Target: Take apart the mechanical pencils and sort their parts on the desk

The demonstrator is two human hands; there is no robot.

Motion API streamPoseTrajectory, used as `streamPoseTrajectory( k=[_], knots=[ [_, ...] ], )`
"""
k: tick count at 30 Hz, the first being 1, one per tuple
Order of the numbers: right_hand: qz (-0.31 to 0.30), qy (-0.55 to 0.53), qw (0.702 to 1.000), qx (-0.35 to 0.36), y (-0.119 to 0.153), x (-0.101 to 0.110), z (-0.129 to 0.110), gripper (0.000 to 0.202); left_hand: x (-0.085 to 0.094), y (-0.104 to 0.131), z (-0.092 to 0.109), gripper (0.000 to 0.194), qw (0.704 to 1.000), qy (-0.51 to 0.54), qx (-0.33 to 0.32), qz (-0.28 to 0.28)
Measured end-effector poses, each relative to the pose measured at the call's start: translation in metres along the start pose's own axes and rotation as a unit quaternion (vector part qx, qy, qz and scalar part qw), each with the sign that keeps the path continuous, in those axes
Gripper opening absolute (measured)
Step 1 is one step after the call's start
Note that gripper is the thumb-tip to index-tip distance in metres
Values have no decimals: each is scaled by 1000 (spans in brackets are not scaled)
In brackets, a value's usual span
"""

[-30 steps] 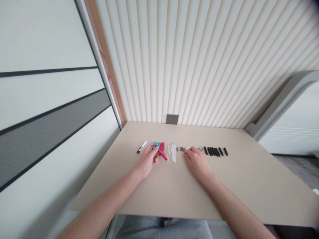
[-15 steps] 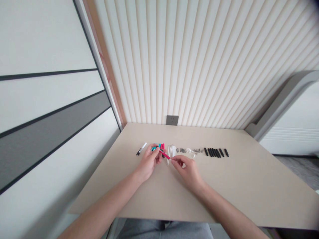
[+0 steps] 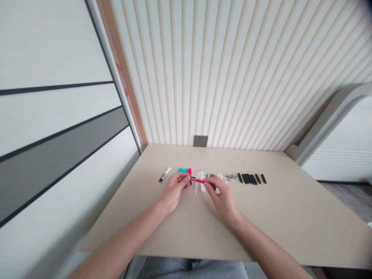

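A red pen with a dark clip-like part is held almost level above the table, between both hands. My left hand is closed round its left end. At the right end, my right hand pinches the pen with thumb and fingertips; whatever sits at the very tip is hidden. Just below and behind the pen lie several white refill-like sticks. Several teal tubes and red tubes lie beyond my left hand, partly covered by it.
A white and black pen lies at the left. Right of the sticks are small metal springs and small clear or white pieces, then several black tubes. The table meets a ribbed wall with a socket.
The red pen has turned from slanting down to nearly level and shifted right. My right hand has moved slightly right and up. My left hand has lowered a little, uncovering more of the teal tubes.
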State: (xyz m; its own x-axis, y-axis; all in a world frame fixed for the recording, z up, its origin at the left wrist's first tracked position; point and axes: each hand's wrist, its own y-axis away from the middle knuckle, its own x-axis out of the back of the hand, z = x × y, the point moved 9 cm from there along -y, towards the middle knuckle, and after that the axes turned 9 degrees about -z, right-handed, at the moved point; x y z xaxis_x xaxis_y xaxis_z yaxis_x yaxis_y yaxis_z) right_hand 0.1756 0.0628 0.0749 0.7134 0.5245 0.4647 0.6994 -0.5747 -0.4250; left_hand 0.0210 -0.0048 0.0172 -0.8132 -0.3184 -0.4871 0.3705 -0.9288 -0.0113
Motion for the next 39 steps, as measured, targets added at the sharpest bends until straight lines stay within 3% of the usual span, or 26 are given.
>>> streamPoseTrajectory(
  k=[6,10,16,25,32,39],
  knots=[
    [32,28,999,-12,-4,16,5,26,-5,8,-18,20,995,30,95,17],
    [39,24,999,-25,-5,18,11,25,-10,11,-26,9,991,39,125,5],
    [28,26,999,-18,-4,15,9,21,-14,14,-34,7,989,47,142,-9],
    [59,16,997,-39,-3,21,11,22,-19,15,-34,12,987,43,149,-33],
    [93,-40,992,-78,-3,31,28,26,-21,14,-34,14,987,26,154,-48],
    [89,-84,988,-99,-4,31,35,28,-22,14,-33,15,987,15,152,-47]
  ],
)
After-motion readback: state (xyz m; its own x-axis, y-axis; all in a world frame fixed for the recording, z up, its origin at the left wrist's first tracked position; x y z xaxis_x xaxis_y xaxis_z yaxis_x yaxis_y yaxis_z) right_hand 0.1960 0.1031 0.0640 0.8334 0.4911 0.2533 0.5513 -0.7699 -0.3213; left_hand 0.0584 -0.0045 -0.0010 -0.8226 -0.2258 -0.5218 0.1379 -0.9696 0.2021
